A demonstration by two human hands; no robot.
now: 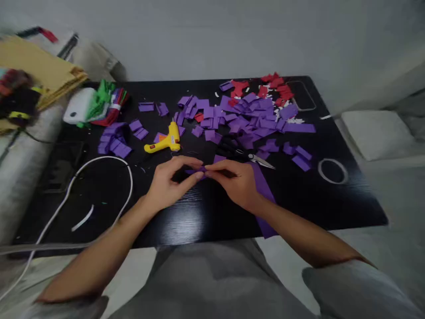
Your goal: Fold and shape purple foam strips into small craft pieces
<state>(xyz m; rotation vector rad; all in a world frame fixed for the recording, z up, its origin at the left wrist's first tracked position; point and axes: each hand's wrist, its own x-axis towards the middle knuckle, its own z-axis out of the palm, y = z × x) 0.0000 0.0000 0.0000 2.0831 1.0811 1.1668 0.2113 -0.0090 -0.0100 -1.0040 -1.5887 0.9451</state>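
Between the fingertips of both hands is a small purple piece [200, 172], paper or felt by its look and partly covered by fingers. My left hand [173, 179] pinches its left side, thumb below and fingers above. From the right, my right hand [236, 179] pinches the same piece. A long purple strip [264, 188] lies under my right wrist. Scissors [260, 160] with dark handles rest just beyond my right hand. Beyond my left hand lies a yellow glue gun [166, 140].
Folded purple pieces [252, 117] cover the table's far side, with red scraps [282, 91] behind. A white cable [131, 181] loops at left, under my left forearm. A clear ring [332, 171] lies at right. Colourful bundled material [102, 106] sits at the far left.
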